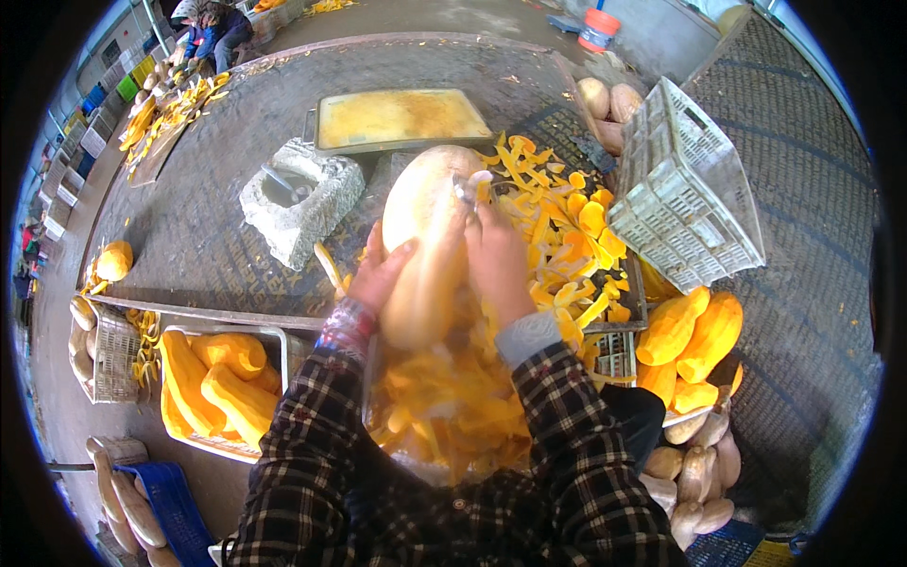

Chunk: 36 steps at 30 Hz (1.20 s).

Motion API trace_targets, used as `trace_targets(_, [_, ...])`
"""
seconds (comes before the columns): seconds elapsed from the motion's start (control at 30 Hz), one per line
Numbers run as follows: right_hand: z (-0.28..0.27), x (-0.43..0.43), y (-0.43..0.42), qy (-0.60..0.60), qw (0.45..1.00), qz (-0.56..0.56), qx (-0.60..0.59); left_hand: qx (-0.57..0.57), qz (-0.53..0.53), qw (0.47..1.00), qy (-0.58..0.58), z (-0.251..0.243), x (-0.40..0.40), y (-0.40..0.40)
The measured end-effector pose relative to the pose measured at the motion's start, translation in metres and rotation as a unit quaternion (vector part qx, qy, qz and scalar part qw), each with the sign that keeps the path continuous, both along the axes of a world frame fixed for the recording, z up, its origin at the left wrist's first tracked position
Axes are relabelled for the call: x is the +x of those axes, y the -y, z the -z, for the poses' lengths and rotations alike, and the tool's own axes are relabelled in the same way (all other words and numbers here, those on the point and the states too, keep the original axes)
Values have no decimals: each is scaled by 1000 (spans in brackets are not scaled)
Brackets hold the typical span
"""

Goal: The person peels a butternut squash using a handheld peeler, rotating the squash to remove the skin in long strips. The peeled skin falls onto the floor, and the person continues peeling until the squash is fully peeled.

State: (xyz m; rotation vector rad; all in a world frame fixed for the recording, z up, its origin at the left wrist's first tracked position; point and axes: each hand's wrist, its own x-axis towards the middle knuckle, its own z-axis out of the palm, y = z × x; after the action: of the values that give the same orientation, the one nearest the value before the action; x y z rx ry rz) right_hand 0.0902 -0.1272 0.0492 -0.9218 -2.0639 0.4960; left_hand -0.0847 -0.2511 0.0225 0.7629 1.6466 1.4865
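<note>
A large pale squash (425,248) stands lengthwise before me, its far end by a metal tray. My left hand (379,273) grips its left side, thumb spread over the rind. My right hand (496,259) is closed on a peeler (464,190) with a metal head, which lies against the squash's upper right side; the hand is blurred and hides most of the handle. Orange peelings (453,397) fill the space below the squash, over my lap. More peelings (567,234) are heaped on the table to the right.
A rough stone basin (305,198) holding a tool and a yellowish tray (404,117) sit on the dark table. A plastic crate (687,191) leans at the right. Peeled squashes (220,383) fill a crate at left; others (691,340) lie right, above unpeeled ones (698,468). A person (212,35) sits far left.
</note>
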Motion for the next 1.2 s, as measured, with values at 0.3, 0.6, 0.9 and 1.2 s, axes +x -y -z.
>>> trace_targets(0.3, [54, 87, 161, 64, 974, -108, -190, 20, -4, 999, 48, 7, -2, 1])
trace_targets(0.6, [14, 44, 23, -16, 995, -7, -102, 8, -16, 999, 48, 12, -9, 1])
trace_targets(0.9, [-2, 31, -17, 45, 984, -61, -160, -10, -14, 1000, 6, 27, -20, -3])
trace_targets(1.2, [60, 101, 189, 6, 958, -158, -239, 3, 10, 996, 88, 23, -13, 3])
